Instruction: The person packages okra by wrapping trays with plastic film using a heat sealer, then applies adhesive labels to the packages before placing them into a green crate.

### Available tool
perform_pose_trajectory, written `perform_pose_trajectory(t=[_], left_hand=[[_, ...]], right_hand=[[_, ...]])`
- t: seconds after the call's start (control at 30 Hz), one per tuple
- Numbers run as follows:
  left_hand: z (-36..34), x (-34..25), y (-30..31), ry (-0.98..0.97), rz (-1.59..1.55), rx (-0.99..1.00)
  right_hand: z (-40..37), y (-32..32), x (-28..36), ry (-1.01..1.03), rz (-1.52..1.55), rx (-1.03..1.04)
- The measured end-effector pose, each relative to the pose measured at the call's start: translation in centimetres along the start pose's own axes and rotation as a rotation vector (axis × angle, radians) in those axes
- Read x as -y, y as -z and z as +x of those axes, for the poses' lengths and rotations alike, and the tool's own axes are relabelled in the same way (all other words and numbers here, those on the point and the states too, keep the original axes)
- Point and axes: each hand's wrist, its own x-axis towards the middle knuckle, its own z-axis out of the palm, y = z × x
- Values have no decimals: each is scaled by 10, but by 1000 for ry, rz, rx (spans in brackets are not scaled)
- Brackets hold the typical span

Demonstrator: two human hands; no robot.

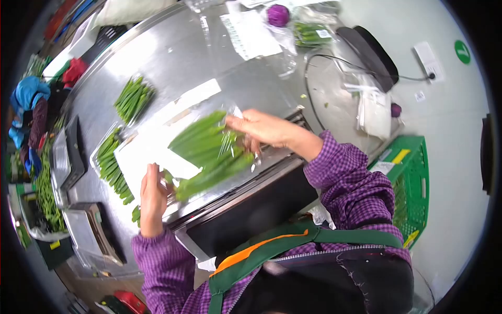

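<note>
Beans (201,149) in bag (230,142): likely light, floppy, slick; support both ends | right hand (261,128) pinches bag | left hand (151,196) clasps beans

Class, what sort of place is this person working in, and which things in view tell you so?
Probably a vegetable packing station: a steel worktable, bundles of green pods laid out on it, a clear bag of pods in the right hand, and a green plastic crate nearby.
</note>
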Motion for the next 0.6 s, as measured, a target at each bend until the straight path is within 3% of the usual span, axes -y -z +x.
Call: perform_pose_trajectory(t=[0.03,0.07,0.1,0.17,0.23,0.3,0.37,0.5,0.57,0.6], left_hand=[[-18,3,3,17,-104,-103],[-40,-2,10,82,-1,-31],[-68,23,-21,145,46,68],[-107,55,-14,296,-137,82],[-133,57,-28,376,67,81],[-135,88,-28,321,0,71],[-129,80,-35,376,202,148],[-152,115,-32,388,77,151],[-176,130,-36,364,234,-65],[-183,140,-35,275,210,-112]], right_hand=[[-12,-16,6,-81,118,39],[-28,-33,14,-52,57,8],[-71,-14,-8,-101,-16,27],[-104,-30,-11,-310,41,76],[-122,-34,-50,-293,-1,184],[-126,-35,-73,-310,-17,154],[-137,-42,-84,-354,-22,158],[-150,-59,-119,-401,7,130],[-165,-71,-120,-375,-266,-109],[-168,-76,-131,-231,-448,-289]])
